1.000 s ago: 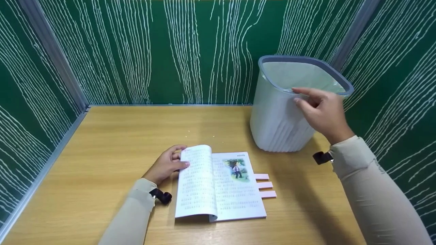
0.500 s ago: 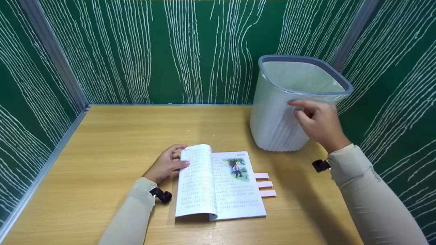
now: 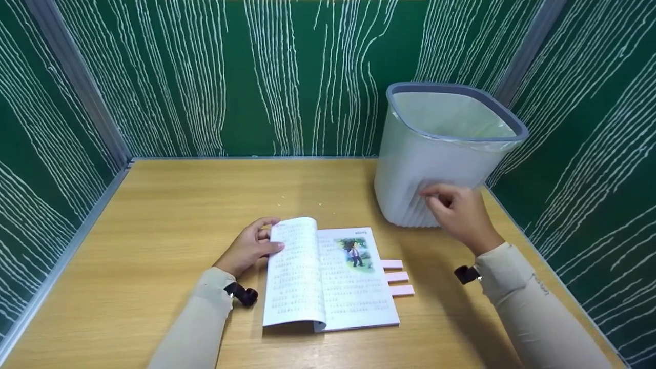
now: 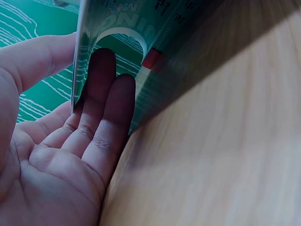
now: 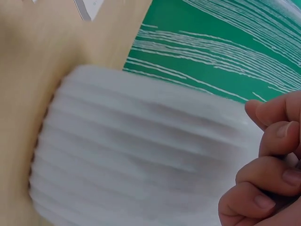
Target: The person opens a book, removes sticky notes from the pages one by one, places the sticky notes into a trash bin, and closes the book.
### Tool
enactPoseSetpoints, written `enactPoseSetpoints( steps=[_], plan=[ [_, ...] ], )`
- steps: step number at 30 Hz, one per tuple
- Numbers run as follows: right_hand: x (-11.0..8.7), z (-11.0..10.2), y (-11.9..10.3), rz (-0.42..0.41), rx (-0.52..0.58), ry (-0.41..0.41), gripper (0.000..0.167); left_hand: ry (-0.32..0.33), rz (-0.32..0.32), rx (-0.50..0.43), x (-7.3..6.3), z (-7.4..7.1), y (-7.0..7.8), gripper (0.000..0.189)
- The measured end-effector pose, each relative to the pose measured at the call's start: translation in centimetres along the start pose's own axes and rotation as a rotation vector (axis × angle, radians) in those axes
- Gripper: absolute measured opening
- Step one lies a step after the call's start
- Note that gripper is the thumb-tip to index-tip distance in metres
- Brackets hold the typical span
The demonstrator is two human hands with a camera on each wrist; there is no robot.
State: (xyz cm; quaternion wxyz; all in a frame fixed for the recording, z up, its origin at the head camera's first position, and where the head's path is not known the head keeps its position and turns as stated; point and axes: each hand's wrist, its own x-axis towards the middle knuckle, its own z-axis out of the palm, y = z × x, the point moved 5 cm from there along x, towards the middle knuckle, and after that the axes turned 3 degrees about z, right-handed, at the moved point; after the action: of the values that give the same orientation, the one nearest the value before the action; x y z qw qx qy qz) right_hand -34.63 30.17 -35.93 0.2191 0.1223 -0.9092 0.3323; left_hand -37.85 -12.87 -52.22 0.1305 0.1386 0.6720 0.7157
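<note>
An open book (image 3: 359,300) lies on the wooden table, its left-hand pages raised and curved. Pink tabs (image 3: 397,277) stick out past its right edge. My left hand (image 3: 248,248) grips the book's left side, thumb on the printed page and fingers behind it. In the left wrist view the green printed cover (image 4: 127,21) shows between thumb and fingers. Off to the right, my right hand (image 3: 458,212) is in front of the white waste bin (image 3: 420,159), fingers curled in. The right wrist view shows those bent fingers (image 5: 265,174) with nothing visible in them.
The bin has a grey rim (image 3: 451,87) and a clear liner, and stands at the table's back right. Tiny white scraps (image 3: 320,204) lie behind the book. Green walls (image 3: 266,77) with white wavy lines enclose the table (image 3: 169,215).
My right hand has come down from the bin's rim to in front of its lower side, closer to the book. The left hand and the book have stayed in place.
</note>
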Motion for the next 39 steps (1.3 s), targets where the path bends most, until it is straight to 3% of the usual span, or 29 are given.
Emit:
enactPoseSetpoints(
  steps=[6,12,28,33,39],
  plan=[
    [-1.0,1.6,0.3,0.035,0.032,-0.055,0.019,0.004,0.002,0.013,0.0,0.0,0.1,0.068],
    [-2.1,3.3,0.5,-0.014,0.045,-0.049,0.020,-0.005,0.009,0.023,0.0,-0.1,0.1,0.068],
    [-6.6,9.9,1.4,0.203,0.032,-0.379,0.014,0.004,0.013,0.016,0.1,-0.2,-0.2,0.069],
    [-7.8,11.1,1.2,0.259,0.003,-0.423,0.015,0.005,0.014,0.015,0.1,-0.1,0.0,0.068],
    [-8.5,11.8,1.1,0.211,-0.058,-0.435,0.015,-0.005,0.016,0.027,0.0,-0.2,-0.1,0.068]
  ],
)
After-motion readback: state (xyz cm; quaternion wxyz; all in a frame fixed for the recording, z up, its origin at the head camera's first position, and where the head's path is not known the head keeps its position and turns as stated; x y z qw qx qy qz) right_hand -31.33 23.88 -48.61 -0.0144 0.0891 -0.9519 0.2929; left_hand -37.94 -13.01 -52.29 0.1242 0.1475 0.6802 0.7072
